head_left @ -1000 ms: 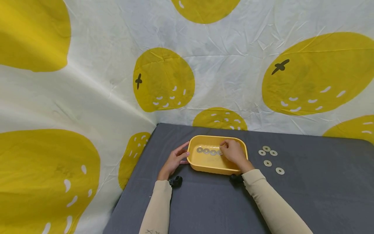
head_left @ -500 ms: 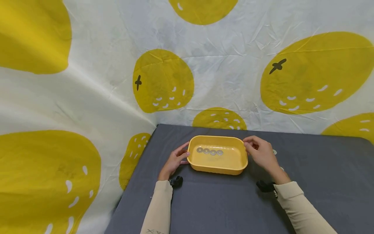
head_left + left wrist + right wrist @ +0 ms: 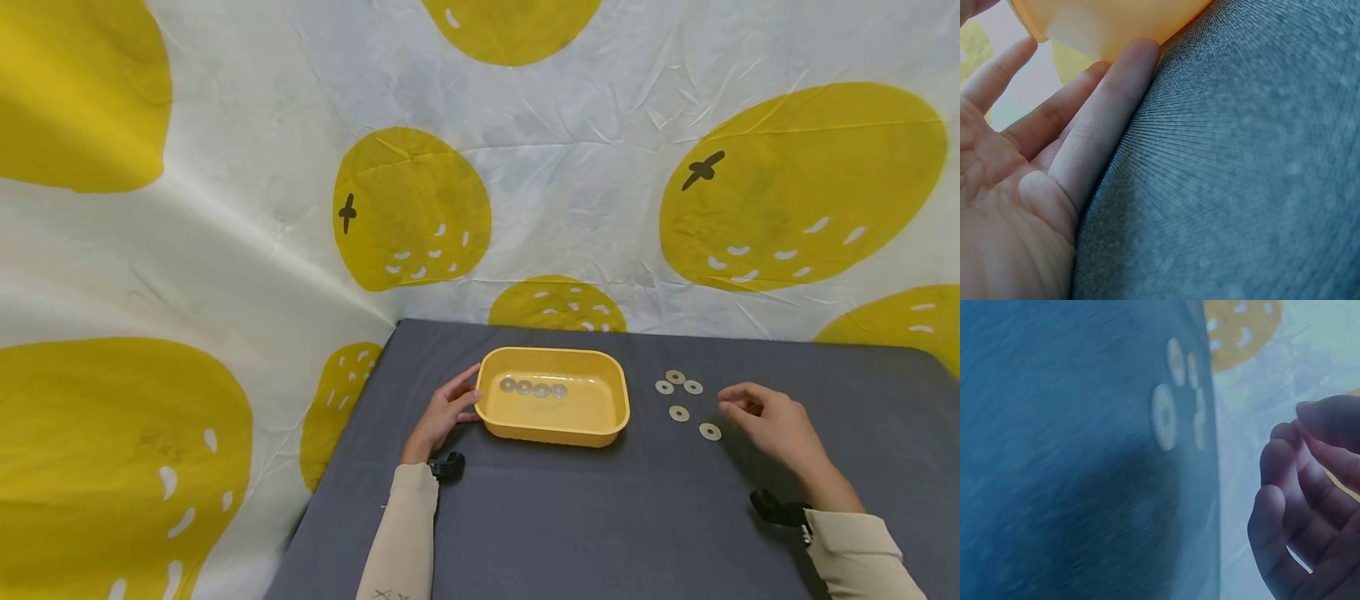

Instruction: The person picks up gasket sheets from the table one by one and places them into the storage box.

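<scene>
A yellow rectangular plastic tray (image 3: 551,433) stands on the dark cloth. Inside it several flat metal washers (image 3: 542,390) lie in a row toward the left. My left hand (image 3: 442,415) touches the tray's left end; in the left wrist view its fingers (image 3: 1094,125) are nearly straight against the yellow wall. More washers (image 3: 678,413), several of them, lie loose to the right of the tray. My right hand (image 3: 776,425) hovers just right of these, fingers loosely bent. In the right wrist view its thumb and index tips (image 3: 1313,419) come close together, with nothing visible between them.
Dark grey cloth (image 3: 562,525) covers the table. Behind and to the left hangs a white sheet (image 3: 570,200) printed with yellow fruit, reaching down to the table's edges. A black wrist camera (image 3: 778,508) sits on the right wrist, another camera (image 3: 448,467) on the left.
My right hand has left the tray's interior and moved right, past the loose washers. The washers in the tray are now uncovered by it. The left hand stays at the tray's end.
</scene>
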### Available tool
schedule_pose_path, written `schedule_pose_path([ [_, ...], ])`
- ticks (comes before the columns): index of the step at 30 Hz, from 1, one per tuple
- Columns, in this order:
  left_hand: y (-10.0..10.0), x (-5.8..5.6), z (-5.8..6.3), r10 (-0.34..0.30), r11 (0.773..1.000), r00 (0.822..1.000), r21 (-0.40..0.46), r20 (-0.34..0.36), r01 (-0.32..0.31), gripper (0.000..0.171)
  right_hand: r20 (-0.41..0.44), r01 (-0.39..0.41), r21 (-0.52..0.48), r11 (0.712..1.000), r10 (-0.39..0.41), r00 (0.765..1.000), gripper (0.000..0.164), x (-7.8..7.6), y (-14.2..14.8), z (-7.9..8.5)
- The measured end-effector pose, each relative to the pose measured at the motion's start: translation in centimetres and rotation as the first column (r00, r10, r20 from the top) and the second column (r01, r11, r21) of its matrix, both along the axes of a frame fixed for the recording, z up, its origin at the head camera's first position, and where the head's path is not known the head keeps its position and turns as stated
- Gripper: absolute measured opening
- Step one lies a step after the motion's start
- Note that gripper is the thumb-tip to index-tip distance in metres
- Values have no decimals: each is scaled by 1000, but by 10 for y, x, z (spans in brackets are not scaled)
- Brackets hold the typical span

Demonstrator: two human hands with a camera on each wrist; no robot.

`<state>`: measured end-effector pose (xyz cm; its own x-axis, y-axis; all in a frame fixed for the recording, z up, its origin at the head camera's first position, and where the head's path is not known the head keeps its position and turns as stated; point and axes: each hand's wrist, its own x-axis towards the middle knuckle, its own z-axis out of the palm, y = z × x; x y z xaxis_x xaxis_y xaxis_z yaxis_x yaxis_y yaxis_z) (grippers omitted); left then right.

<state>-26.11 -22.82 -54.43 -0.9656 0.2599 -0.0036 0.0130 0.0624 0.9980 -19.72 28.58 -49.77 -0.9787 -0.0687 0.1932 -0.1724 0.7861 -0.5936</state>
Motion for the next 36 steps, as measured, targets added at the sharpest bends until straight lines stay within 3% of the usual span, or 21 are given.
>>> schedule_pose_path([
  [7, 0, 0, 0, 11, 1000, 1000, 0, 6, -11, 55, 92, -105, 122, 987, 95, 991, 28, -6, -2, -12],
  [14, -1, -1, 3, -13, 1000, 1000, -2, 0, 13, 56, 114, -100, 193, 976, 79, 990, 24, -12, -5, -15],
  [36, 0, 2, 1, 10, 1000, 1000, 12, 18, -11, 56, 190, -124, 188, 974, 88, 978, 22, -18, -10, -14],
])
